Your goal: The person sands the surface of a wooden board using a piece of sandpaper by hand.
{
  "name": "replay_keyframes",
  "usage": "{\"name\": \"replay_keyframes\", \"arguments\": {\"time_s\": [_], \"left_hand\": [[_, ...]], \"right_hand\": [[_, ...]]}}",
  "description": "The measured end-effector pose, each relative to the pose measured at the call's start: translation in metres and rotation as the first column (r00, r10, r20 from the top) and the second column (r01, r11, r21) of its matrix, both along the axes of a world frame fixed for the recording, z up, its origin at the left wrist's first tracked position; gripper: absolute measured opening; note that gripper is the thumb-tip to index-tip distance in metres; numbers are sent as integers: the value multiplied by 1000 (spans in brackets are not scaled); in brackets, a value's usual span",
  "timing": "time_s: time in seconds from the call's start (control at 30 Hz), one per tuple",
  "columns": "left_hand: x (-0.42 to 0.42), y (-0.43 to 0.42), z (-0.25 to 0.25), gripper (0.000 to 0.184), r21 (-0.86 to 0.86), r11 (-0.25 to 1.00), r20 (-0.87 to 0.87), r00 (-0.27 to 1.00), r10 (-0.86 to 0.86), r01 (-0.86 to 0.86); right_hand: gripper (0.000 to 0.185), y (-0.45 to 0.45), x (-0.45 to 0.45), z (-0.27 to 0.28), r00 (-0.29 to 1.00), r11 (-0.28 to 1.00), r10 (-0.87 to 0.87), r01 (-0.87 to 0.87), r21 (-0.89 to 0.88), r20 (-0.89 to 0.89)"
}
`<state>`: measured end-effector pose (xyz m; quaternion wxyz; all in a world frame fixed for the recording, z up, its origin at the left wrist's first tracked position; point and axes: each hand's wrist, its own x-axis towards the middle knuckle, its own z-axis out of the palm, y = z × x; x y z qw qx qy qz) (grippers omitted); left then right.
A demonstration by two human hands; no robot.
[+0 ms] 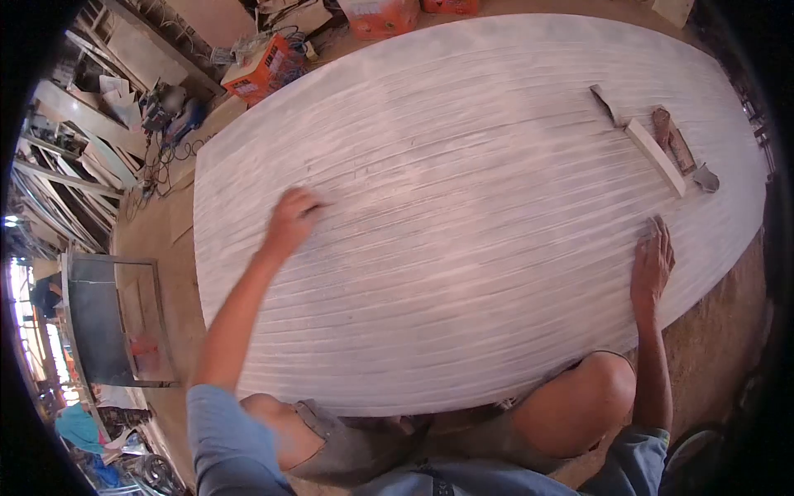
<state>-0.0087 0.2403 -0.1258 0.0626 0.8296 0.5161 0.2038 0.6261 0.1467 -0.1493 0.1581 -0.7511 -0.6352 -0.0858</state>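
Note:
A large whitish panel (463, 273) with long grooves and ridges across it lies in front of my knees. Over its left part, my left hand (294, 221) is closed, with a small dark thin piece (314, 208) at its fingertips, too blurred to name. My right hand (652, 263) rests on the right part of the panel, fingers stretched out and nothing visible in them. Beyond it lie a pale wooden block (656, 157), a brown worn strip (680, 149), a small grey scrap (705, 178) and a dark curled piece (604, 103).
Orange boxes (260, 73) stand on the floor past the panel's far edge. Corded power tools (178, 120) lie at the left, near stacked boards and strips (74, 174). A dark framed panel (103, 310) stands left of me.

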Motion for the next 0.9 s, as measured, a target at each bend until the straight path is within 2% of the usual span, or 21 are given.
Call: {"name": "replay_keyframes", "arguments": {"time_s": [0.07,0.17,0.23,0.27,0.33,0.37,0.43,0.5,0.57,0.6,0.67,0.7,0.8,0.83,0.87,0.9], "left_hand": [[-62,-21,6,15,-100,988,11,993,121,-119],[-40,-18,-11,12,-47,990,59,989,138,-135],[26,-1,-18,14,-59,998,193,980,46,-35],[58,8,-21,16,19,999,180,983,-38,35],[111,24,-23,13,137,988,243,964,-105,73],[109,24,-24,13,149,988,250,965,-79,43],[98,22,-25,13,96,992,153,983,-98,84],[34,3,-25,11,103,986,133,981,-141,128],[-52,-25,-22,10,49,998,0,1000,29,-29],[-97,-41,-21,12,-29,993,35,993,116,-115],[-182,-69,-27,13,96,970,-15,974,227,-224],[-195,-77,-8,16,-96,945,-8,950,312,-312],[-158,-69,-17,16,-90,955,55,956,290,-284],[-128,-60,-29,18,-68,970,139,960,241,-234],[-91,-52,-29,19,49,985,209,966,154,-168],[-64,-40,-33,20,86,991,201,976,84,-103]], "right_hand": [[47,0,0,-1,998,1000,-9,8,30,54],[46,1,-5,4,995,998,-58,61,-33,77],[45,1,-2,1,997,999,-38,39,-8,67],[45,1,-1,-2,997,999,-34,34,3,66],[44,-1,5,-7,998,999,17,-19,36,62],[43,0,7,-7,997,998,36,-39,51,62],[43,1,3,-5,998,998,47,-49,50,29],[42,-1,5,-6,999,998,44,-44,34,-12],[43,2,14,-12,998,998,54,-55,37,37],[43,4,14,-15,998,998,57,-58,30,38],[42,4,16,-15,998,997,63,-64,51,23],[42,2,15,-12,998,997,61,-63,42,29],[41,6,11,-9,992,991,120,-122,48,39],[41,6,15,-12,994,994,95,-98,43,54],[41,6,23,-17,995,996,74,-77,42,68],[41,7,28,-21,993,994,96,-100,47,73]]}}
